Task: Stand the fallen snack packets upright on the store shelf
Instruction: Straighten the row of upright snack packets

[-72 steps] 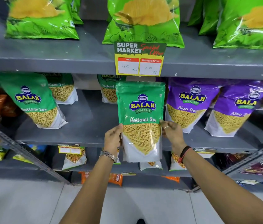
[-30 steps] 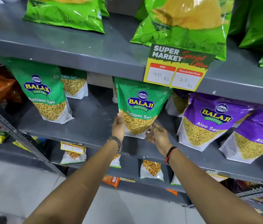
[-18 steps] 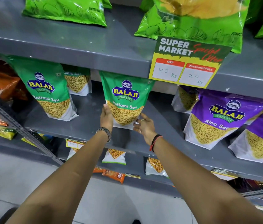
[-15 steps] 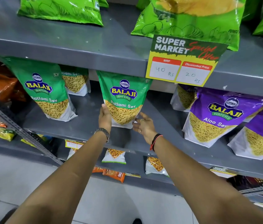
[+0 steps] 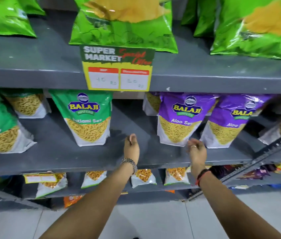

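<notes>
With the green packet (image 5: 88, 118) standing, both hands, left (image 5: 131, 149) and right (image 5: 197, 151), hung empty, likely seeking another fallen packet.

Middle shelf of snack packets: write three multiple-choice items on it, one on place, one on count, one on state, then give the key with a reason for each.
1. Where does the green Ratlami Sev packet stand?
A. Left of the purple Aloo Sev packets
B. Right of them
C. On the top shelf

2. How many purple Aloo Sev packets face front?
A. One
B. Two
C. Four

3. What are the hands doing?
A. Both grip the green packet
B. One holds a purple packet
C. Both are empty

Key: A, the green packet stands left of the purple ones; B, one purple packet and a second show their fronts; C, the left hand and right hand hold nothing.
</notes>
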Available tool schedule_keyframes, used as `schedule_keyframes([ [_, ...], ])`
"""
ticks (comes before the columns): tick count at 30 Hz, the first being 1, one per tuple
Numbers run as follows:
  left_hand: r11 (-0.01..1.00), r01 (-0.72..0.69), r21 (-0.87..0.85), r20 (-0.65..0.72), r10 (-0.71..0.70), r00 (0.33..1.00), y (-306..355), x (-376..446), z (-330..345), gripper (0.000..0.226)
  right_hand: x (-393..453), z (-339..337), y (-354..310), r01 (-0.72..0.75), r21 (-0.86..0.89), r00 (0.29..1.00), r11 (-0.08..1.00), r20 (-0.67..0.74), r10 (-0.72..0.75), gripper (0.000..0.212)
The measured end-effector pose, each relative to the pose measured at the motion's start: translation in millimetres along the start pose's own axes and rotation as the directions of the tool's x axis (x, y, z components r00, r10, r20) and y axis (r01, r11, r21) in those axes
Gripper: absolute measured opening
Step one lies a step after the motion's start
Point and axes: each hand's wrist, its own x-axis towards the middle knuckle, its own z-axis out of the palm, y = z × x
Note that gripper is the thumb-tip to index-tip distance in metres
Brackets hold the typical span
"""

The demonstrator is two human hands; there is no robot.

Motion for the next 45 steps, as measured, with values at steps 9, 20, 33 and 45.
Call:
schedule_keyframes([
  [9, 0.988, -0.014, 0.151, 0.4, -0.048, 0.915, 12.5, -2.2, 71.6, 0.068, 23.7, -6.1, -39.9, -0.198, 0.005, 0.948, 0.98, 0.254, 0.19, 0.026],
  [20, 0.991, -0.124, -0.043, 0.281, 0.131, 0.951, -5.7, -5.3, 65.2, 0.059, 30.3, 17.5, -38.2, -0.177, -0.039, 0.905, 0.983, 0.385, 0.178, 0.039],
  [33, 0.99, 0.082, -0.112, -0.008, -0.083, 0.997, -35.6, -32.4, 115.5, 0.026, 57.3, -65.9, 2.1, -0.188, 0.019, 0.98, 0.982, 0.075, 0.186, 0.024],
  [45, 0.983, 0.168, 0.069, 0.29, -0.181, 0.94, -29.8, -54.9, 259.8, 0.041, 150.5, -157.1, -36.9, -0.101, -0.052, 0.962, 0.993, 0.249, 0.111, 0.03],
])
